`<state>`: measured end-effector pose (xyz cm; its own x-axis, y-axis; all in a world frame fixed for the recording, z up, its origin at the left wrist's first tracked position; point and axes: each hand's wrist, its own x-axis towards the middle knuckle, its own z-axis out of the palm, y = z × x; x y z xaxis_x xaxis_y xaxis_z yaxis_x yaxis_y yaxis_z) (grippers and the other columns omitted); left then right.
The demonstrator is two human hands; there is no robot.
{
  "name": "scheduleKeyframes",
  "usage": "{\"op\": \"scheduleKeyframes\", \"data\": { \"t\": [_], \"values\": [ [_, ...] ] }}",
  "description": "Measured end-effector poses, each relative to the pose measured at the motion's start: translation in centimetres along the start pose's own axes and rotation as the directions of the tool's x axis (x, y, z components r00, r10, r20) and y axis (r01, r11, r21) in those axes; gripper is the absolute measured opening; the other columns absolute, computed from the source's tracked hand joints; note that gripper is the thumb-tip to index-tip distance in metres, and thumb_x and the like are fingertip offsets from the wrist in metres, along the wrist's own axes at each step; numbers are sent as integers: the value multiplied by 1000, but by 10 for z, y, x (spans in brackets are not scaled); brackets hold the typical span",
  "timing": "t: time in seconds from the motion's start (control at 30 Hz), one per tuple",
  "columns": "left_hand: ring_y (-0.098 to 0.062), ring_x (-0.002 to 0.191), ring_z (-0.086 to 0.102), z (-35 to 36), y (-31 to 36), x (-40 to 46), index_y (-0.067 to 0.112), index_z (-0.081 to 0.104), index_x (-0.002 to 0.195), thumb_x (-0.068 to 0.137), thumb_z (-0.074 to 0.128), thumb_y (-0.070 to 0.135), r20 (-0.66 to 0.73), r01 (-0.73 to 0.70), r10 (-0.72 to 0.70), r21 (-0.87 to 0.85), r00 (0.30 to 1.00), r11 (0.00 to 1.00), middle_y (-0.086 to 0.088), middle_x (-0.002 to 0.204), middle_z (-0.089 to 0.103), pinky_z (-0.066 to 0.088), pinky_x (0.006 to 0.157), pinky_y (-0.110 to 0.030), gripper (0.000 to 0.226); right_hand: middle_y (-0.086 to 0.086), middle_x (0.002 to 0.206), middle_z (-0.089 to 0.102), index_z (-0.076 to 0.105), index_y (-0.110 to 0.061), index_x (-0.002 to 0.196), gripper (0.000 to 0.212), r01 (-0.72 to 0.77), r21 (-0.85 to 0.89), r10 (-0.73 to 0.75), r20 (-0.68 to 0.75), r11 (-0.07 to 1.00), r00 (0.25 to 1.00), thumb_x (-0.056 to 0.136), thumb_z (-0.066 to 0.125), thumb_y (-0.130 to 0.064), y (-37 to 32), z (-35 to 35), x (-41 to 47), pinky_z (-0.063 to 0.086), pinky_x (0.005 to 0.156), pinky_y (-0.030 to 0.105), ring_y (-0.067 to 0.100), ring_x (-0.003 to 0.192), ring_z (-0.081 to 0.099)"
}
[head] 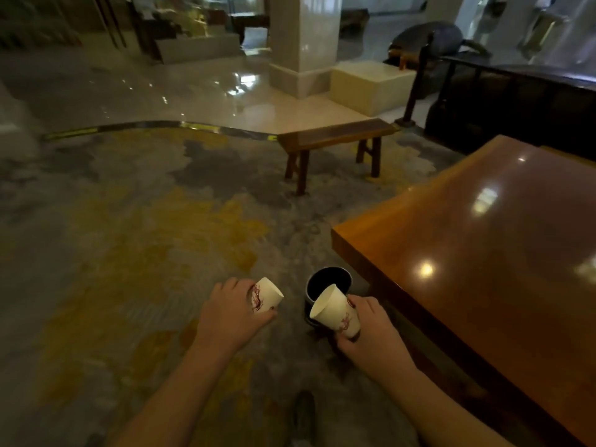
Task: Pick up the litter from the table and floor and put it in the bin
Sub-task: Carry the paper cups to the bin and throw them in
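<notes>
Nearest the camera, a shoe (pixel 303 414) stands on the patterned carpet (pixel 129 253) between the two forearms. The right hand (pixel 371 330) has its grip wrapped around a white paper cup with a red blossom print (pixel 337 312), tilted so the open mouth faces up and left; the cup sits in front of the near rim of the dark round bin (pixel 329 280), which stands on the carpet just beside the corner of the polished wooden desk (pixel 483 253). The left hand (pixel 232 314) pinches a second, matching cup (pixel 266 295), held left of the bin and not yet over it.

The risks, as I judge them: the right cup looks short of the opening, so a release now could strike the rim and roll off across the carpet or under the desk. Any dregs could spill from the tilted mouths. Dropping both together could make them collide at the narrow opening. The bin is light-looking and close to the foot; a nudge could tip it. Farther off stands a small wooden bench (pixel 335 137).
</notes>
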<state>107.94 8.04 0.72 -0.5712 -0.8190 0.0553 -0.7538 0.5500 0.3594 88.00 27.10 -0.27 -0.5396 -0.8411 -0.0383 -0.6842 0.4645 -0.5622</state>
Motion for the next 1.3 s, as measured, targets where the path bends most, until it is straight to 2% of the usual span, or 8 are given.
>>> {"op": "scheduleKeyframes", "data": {
  "t": [0.1, 0.2, 0.43, 0.67, 0.8, 0.93, 1.07, 1.3],
  "values": [
    [-13, 93, 44, -12, -31, 81, 28, 58, 118, 62, 60, 79, -21, 20, -19, 55, 1000, 998, 6, 105, 58, 40, 76, -30, 76, -12, 126, 44, 39, -31, 137, 68, 29, 20, -29, -2, 999, 1000, 79, 73, -39, -17, 17, 87, 45, 81, 20, 2, 105, 42],
    [-13, 90, 45, -30, -54, 153, 28, 59, 117, 61, 59, 79, -46, 52, -48, 75, 998, 996, 6, 103, 60, 36, 72, -30, 76, -12, 129, 44, 39, -31, 138, 71, 26, 20, -26, 37, 999, 999, 78, 76, -38, -42, 22, 163, 50, 87, 25, 4, 112, 45],
    [-12, 94, 45, -32, -95, 292, 29, 57, 118, 62, 61, 77, 16, 25, -26, 22, 1000, 999, 8, 105, 56, 38, 72, -29, 74, -12, 125, 44, 39, -33, 135, 68, 23, -25, -21, 53, 999, 998, 77, 75, -38, -80, 39, 294, 48, 88, 24, 6, 111, 46],
    [-18, 101, 49, 26, -122, 463, 27, 55, 122, 67, 67, 71, 207, -216, 212, 1, 955, 976, 3, 114, 58, 43, 75, -32, 71, -8, 125, 47, 44, -28, 135, 67, -243, 30, 244, -39, 970, 969, 75, 76, -35, -78, 91, 395, 49, 92, 29, 10, 109, 50],
    [-20, 105, 49, 68, -128, 545, 24, 54, 121, 67, 68, 66, 394, -377, 356, -25, 848, 926, 0, 116, 58, 47, 83, -35, 69, -8, 135, 46, 41, -29, 138, 69, -505, 93, 513, -102, 858, 852, 78, 75, -36, -78, 130, 428, 48, 100, 37, 13, 119, 48],
    [-24, 101, 54, 115, -123, 585, 21, 56, 115, 66, 70, 60, 530, -474, 440, -81, 724, 877, -3, 112, 62, 43, 76, -34, 65, -4, 133, 47, 40, -26, 139, 70, -704, 158, 719, -78, 692, 690, 79, 73, -38, -70, 165, 440, 50, 95, 40, 18, 118, 50],
    [-25, 103, 58, 170, -111, 588, 21, 54, 122, 69, 73, 57, 682, -444, 401, -124, 612, 888, -5, 116, 63, 49, 78, -37, 67, 2, 133, 46, 35, -22, 143, 80, -818, 192, 838, -47, 542, 544, 75, 74, -38, -43, 193, 435, 52, 94, 45, 24, 118, 51],
    [-27, 100, 60, 319, -79, 555, 20, 54, 113, 67, 71, 62, 793, -451, 354, -112, 497, 885, -7, 110, 64, 46, 71, -36, 64, 12, 128, 46, 44, -15, 131, 69, -900, 288, 940, -1, 328, 342, 73, 77, -30, 53, 262, 425, 49, 93, 47, 34, 115, 52]
  ]
}}
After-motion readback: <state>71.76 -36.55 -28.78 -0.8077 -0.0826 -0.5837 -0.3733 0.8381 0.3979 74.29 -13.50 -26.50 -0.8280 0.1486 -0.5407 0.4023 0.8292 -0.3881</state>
